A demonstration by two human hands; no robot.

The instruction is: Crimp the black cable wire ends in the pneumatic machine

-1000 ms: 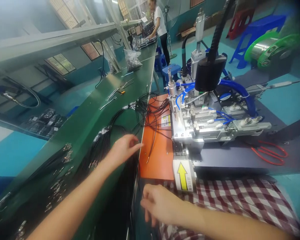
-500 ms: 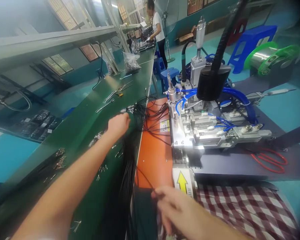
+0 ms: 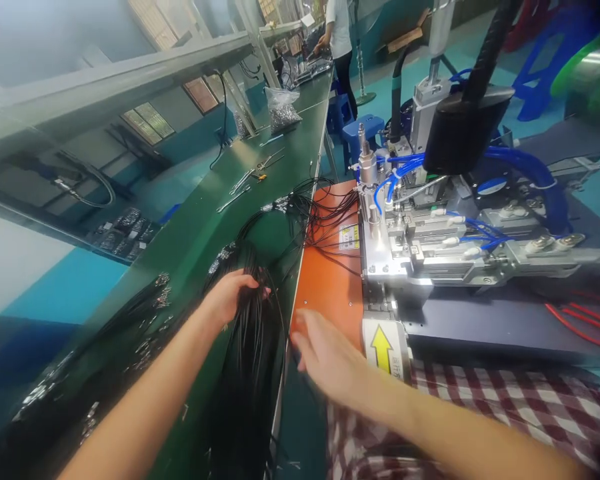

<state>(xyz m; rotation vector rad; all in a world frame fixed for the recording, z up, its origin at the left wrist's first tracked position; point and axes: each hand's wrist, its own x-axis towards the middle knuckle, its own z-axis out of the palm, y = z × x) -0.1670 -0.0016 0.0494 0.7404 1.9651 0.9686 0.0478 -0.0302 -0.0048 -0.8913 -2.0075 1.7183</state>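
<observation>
A thick bundle of black cables (image 3: 250, 333) runs down the green workbench along its right edge. My left hand (image 3: 233, 297) is closed around the upper part of this bundle, thumb on top and fingertips showing on its right side. At the bench edge, over the orange plate's near left corner, my right hand (image 3: 325, 357) has its fingers curled. They are slightly blurred, and I cannot make out what is in them. Silvery cable ends (image 3: 223, 257) lie just beyond my left hand. Further loose cables reach across the orange plate (image 3: 327, 287) to the machine.
A metal machine (image 3: 410, 247) with blue air tubes stands on the right, a black lamp-like head (image 3: 467, 133) above it. Pliers (image 3: 265, 163) and a bag of small metal parts (image 3: 283, 110) lie farther up the bench. A person (image 3: 340, 40) stands at the far end.
My left hand has come back toward me and closed around the cable bundle. My right hand has moved up and left to the bench edge. The view has shifted.
</observation>
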